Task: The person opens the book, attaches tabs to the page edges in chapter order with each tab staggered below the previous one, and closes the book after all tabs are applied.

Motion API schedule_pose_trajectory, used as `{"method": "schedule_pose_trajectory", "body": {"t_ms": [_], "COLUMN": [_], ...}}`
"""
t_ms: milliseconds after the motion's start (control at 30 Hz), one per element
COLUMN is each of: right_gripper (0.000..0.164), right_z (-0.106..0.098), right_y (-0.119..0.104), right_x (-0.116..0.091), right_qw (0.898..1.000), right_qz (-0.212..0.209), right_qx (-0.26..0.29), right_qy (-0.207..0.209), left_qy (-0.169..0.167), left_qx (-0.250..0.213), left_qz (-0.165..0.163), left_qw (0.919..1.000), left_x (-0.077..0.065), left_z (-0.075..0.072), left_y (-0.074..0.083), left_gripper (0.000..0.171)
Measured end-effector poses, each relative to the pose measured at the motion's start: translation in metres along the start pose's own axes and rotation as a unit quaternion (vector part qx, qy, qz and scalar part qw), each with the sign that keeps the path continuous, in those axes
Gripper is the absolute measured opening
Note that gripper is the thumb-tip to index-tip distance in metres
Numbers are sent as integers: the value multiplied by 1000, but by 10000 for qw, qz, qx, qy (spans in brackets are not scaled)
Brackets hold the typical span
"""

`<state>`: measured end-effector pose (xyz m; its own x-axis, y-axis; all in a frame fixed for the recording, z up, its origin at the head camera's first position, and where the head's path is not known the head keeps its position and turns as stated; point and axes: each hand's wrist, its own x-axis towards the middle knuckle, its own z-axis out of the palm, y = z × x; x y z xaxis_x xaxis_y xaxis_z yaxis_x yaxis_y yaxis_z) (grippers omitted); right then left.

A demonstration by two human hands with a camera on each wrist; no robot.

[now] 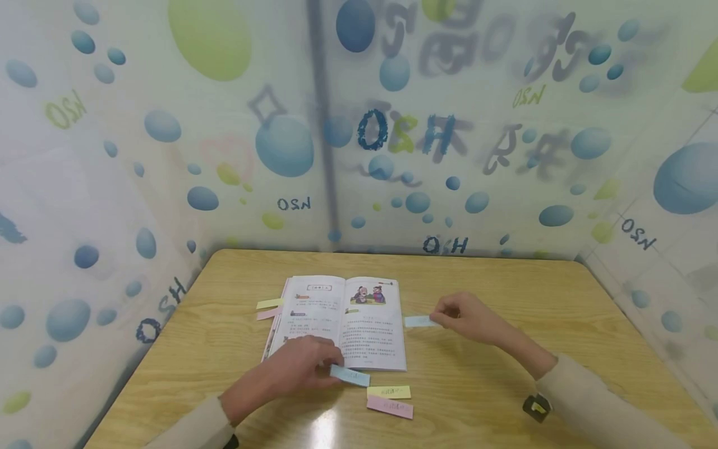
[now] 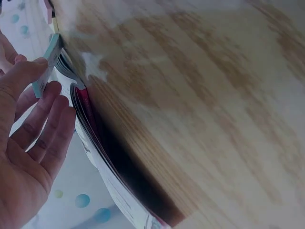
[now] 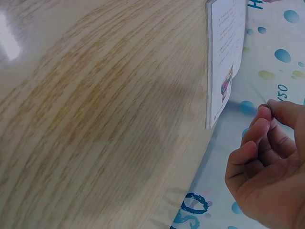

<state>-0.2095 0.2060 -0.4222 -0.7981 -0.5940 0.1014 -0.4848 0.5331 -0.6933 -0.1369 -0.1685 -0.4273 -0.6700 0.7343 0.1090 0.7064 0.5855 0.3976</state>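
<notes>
An open book [image 1: 373, 340] lies on the wooden table, with a picture of two figures on its right page. My left hand [image 1: 303, 365] is at the book's lower edge and pinches a pale blue sticky note pad [image 1: 350, 376], also seen between thumb and fingers in the left wrist view [image 2: 46, 67]. To the right of the book, my right hand [image 1: 468, 317] pinches one end of a pale blue sticky note [image 1: 417, 321]. The note's other end points toward the right page's edge. In the right wrist view the note hardly shows at the fingertips [image 3: 267, 107].
Below the book lie a yellow sticky note pad [image 1: 389, 392] and a pink one [image 1: 390, 407], both with handwriting. A yellow tab [image 1: 270, 304] and a pink tab [image 1: 269, 313] stick out from the book's left side. Patterned curtain [image 1: 392, 206] surrounds the table's back and sides.
</notes>
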Motion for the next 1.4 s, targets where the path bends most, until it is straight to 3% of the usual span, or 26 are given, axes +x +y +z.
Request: {"method": "schedule_pose_trajectory", "body": {"t_ms": [133,300,500,867,1133,1400], "right_gripper": [16,15,14,17,18,18], "right_z": [2,5,7,12,13,13], "right_y": [0,-1,0,8,14,19], "right_x": [-1,-1,-2,1,12,22], "right_qw": [10000,9999,9999,9998,9998,9974], "right_qz": [26,53,59,122,205,712], "right_qx": [25,2,34,81,74,118], "right_qy": [-61,-110,-113,-94,-29,29], "left_qy": [-63,148,264,567,324,275], "left_qx": [363,741,716,707,668,836], "left_qz": [-12,-36,-253,-227,-856,-1020], "left_qw": [9993,9971,9968,9956,9936,9909], "left_x": [-2,-5,-5,-1,10,18], "left_z": [1,3,4,7,8,13], "left_y": [0,0,-2,-1,-3,-5], "left_gripper": [16,21,24,17,27,33]}}
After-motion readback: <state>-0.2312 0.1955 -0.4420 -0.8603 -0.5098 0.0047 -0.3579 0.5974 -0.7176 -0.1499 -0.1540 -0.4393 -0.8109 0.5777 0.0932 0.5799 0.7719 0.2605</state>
